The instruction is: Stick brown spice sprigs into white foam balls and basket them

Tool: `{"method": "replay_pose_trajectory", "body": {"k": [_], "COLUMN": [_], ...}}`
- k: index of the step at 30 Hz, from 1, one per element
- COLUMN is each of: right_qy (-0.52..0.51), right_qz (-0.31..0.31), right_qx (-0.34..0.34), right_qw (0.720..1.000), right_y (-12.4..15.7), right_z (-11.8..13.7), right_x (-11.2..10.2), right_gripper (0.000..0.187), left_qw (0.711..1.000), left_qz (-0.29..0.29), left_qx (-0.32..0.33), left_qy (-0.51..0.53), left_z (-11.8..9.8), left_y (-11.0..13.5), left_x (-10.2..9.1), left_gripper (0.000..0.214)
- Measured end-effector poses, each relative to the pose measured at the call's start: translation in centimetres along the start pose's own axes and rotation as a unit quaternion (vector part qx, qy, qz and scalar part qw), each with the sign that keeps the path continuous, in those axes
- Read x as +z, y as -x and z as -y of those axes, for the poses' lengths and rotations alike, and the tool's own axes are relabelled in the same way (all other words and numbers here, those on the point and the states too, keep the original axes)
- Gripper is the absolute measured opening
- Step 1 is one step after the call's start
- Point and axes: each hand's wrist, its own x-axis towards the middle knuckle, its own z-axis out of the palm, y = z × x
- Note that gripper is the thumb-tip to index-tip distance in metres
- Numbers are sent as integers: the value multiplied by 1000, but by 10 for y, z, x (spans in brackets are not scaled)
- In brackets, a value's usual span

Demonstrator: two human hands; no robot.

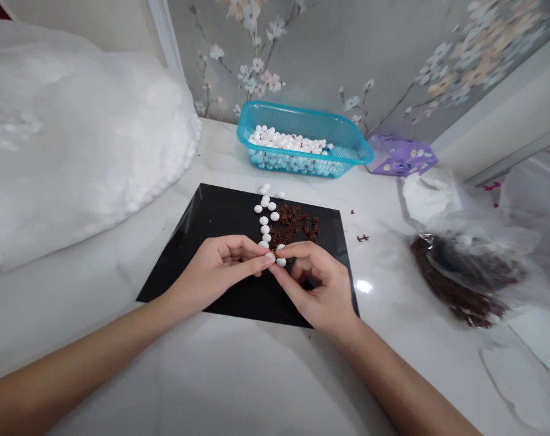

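Over a black board (pixel 256 303), my left hand (pixel 215 263) pinches a small white ball (pixel 270 257) between thumb and fingertips. My right hand (pixel 320 281) meets it there, its thumb and forefinger closed on a tiny brown piece (pixel 276 254) against the ball. Fingertips partly cover both. A loose line of white balls (pixel 265 229) runs away from my hands toward the board's far edge. Beside it lies a scattered heap of small brown branched pieces (pixel 290 223). Another white ball (pixel 281 262) sits just by my right fingertips.
A blue plastic basket (pixel 302 109) holding many white balls stands at the back. A large bulging white bag (pixel 84 139) fills the left. On the right are a purple packet (pixel 404 157) and a clear bag of brown pieces (pixel 465 278). Stray brown bits (pixel 362 238) lie on the white table.
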Motion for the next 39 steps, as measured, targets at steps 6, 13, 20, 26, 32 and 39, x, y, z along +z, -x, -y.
{"method": "replay_pose_trajectory", "body": {"k": [6,13,20,26,32,39], "right_qy": [-3,-50,-181,-214,-191,-31], "right_qz": [-6,20,13,17,-43,-32], "right_qx": [-25,51,164,164,157,106], "right_qw": [1000,997,970,963,968,993], "right_y": [-1,0,-4,-5,-7,-3], "right_z": [-1,2,1,1,0,2], "right_x": [0,0,-2,-2,-2,0], "right_gripper": [10,14,10,9,9,2], "left_qw": [1000,1000,999,999,1000,1000], "left_qz": [3,12,34,35,25,11], "left_qx": [-1,-13,-16,-11,-9,9], "left_qy": [-18,15,13,-6,-11,7], "left_z": [0,0,1,1,1,2], "left_y": [0,0,1,2,0,0], "left_x": [-1,0,1,0,2,1], "left_gripper": [18,19,18,18,19,17]}}
